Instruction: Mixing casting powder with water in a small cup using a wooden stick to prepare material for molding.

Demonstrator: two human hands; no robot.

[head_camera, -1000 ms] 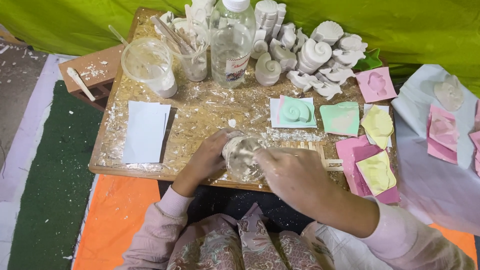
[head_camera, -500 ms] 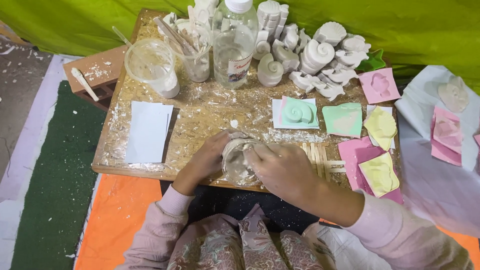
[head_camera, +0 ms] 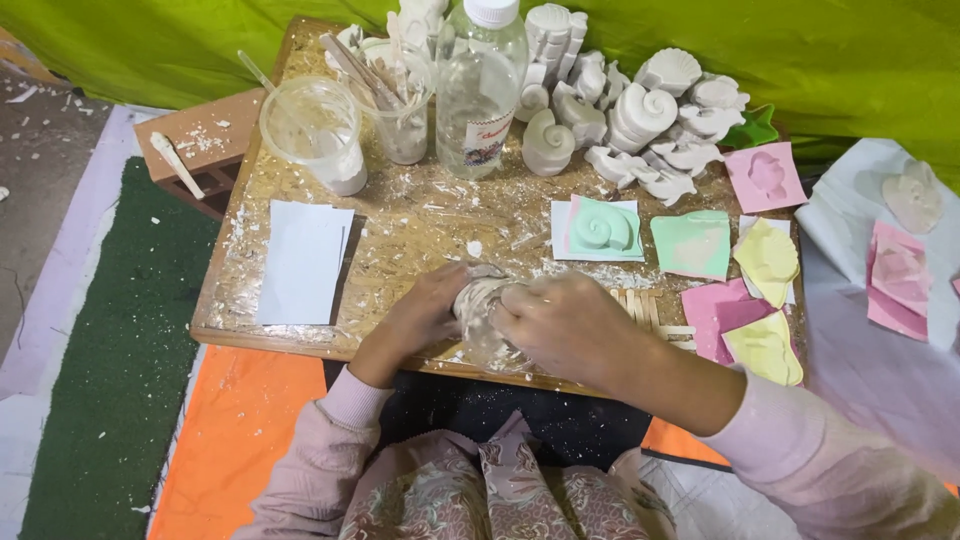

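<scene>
Both hands meet at the near edge of a plaster-dusted wooden board [head_camera: 400,240]. My left hand [head_camera: 420,315] cups the left side of a pale whitish mould or plaster piece [head_camera: 478,300]. My right hand [head_camera: 565,325] covers its right side, fingers curled over it. Most of the piece is hidden between the fingers. A green shell mould [head_camera: 602,228] on white paper lies just beyond the hands.
At the back stand a clear plastic cup [head_camera: 310,135], a jar of sticks [head_camera: 395,110], a plastic bottle [head_camera: 480,90] and a pile of white plaster shells [head_camera: 640,115]. Pink, yellow and green moulds [head_camera: 765,260] lie right. A white paper sheet [head_camera: 302,260] lies left.
My hands stay on the piece; the right hand has closed further over it and the piece has turned slightly. The view has shifted a little.
</scene>
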